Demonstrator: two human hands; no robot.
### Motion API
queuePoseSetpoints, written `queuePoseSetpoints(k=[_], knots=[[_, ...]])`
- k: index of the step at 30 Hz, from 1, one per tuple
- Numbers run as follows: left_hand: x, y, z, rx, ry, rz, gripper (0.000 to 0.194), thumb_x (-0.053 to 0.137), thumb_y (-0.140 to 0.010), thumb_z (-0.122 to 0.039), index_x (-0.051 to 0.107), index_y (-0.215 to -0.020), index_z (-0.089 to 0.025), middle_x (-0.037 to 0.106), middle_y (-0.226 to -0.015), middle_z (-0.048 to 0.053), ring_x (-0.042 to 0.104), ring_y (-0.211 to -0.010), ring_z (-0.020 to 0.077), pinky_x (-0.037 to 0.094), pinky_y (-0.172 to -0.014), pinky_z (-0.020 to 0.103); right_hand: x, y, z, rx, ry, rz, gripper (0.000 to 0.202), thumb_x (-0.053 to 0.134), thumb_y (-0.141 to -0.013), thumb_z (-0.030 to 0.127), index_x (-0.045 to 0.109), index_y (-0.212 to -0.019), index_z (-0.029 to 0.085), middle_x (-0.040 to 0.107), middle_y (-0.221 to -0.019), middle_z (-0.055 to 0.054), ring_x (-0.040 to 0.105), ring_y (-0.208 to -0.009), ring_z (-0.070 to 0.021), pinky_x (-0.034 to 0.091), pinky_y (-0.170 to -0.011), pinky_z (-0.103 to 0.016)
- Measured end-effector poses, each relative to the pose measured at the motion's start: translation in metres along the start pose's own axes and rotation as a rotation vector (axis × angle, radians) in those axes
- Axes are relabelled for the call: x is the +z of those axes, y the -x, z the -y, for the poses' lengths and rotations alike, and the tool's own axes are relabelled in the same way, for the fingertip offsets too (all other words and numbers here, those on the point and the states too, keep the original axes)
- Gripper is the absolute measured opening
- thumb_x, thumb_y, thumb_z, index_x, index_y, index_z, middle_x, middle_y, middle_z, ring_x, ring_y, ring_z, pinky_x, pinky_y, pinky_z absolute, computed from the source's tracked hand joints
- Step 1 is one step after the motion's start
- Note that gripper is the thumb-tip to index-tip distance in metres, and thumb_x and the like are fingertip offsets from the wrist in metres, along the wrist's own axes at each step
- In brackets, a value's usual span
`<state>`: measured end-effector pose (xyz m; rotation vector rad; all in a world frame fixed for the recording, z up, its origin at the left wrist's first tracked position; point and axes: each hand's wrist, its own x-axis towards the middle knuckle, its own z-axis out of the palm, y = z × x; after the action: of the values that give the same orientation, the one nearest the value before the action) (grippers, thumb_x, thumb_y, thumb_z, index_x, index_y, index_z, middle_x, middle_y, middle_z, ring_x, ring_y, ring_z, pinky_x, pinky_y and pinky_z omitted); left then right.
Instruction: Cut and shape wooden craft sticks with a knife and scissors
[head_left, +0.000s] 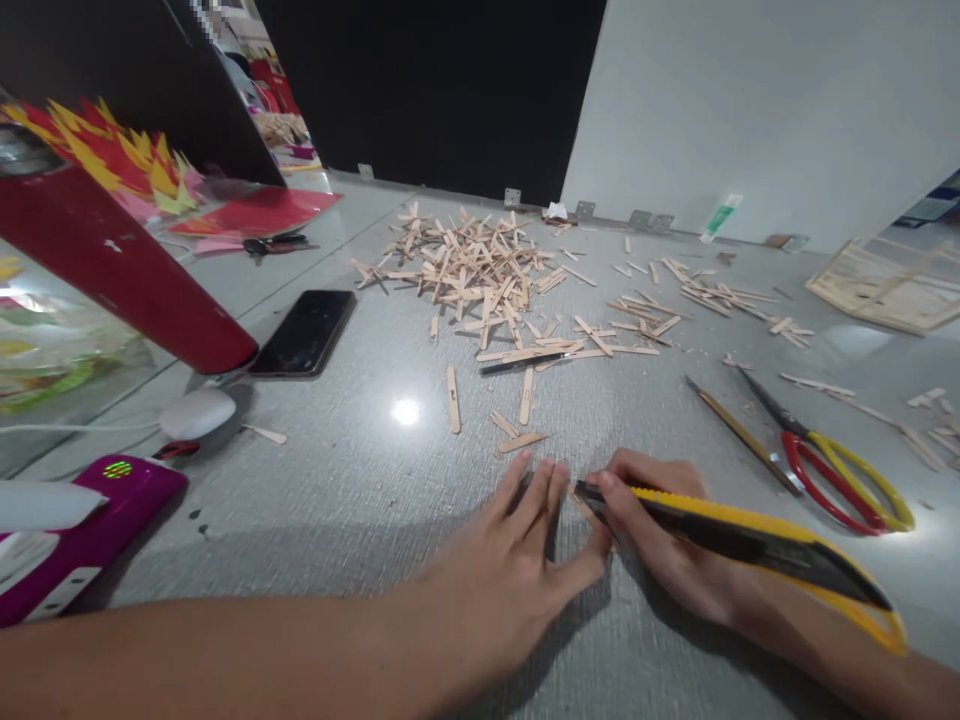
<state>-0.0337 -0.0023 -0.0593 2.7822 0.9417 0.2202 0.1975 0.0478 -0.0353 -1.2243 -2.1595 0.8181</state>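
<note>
My right hand (652,530) is closed around a yellow and black utility knife (750,545), its handle slanting back over the wrist. The knife's tip end meets a small wooden stick (587,512) lying on the grey table (300,510). My left hand (517,550) rests on the tabletop with its fingers somewhat spread. Its thumb and forefinger hold the same stick near its two ends, and the fingers partly hide it. Just beyond the left fingertips lie some loose stick pieces (523,441). The blade itself is hard to make out.
A heap of notched wooden sticks (472,260) fills the table's middle back. Scissors (825,470) and a thin brown tool (742,440) lie to the right. Leftward are a phone (306,333), red bottle (127,250), white mouse (196,413) and purple device (97,530).
</note>
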Motion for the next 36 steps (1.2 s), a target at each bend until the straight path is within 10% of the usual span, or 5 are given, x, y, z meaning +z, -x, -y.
queuePoseSetpoints(k=[18,36], knots=[[-0.009,-0.002,0.001,0.011,-0.126,0.098,0.066,0.059,-0.111,-0.03,0.033,-0.17,-0.016,0.037,-0.171,0.041,0.03,-0.165,0.0561,0.019,-0.123,0.089,0.004,-0.002,0.0,-0.148,-0.003,-0.016,0.042,0.047,-0.112,0.033,0.042,-0.071,0.026,0.041,-0.058,0.009,0.042,-0.047,-0.0102,0.031,-0.048,-0.028],[-0.005,0.001,0.002,0.057,-0.153,0.064,0.071,0.052,-0.113,-0.03,0.021,-0.173,-0.009,0.033,-0.173,0.041,0.028,-0.165,0.0542,0.019,-0.132,0.076,0.003,0.001,-0.005,0.008,-0.068,-0.026,0.044,0.051,-0.114,0.043,0.054,-0.075,0.025,0.054,-0.06,0.006,0.048,-0.053,-0.0124,0.035,-0.047,-0.026]])
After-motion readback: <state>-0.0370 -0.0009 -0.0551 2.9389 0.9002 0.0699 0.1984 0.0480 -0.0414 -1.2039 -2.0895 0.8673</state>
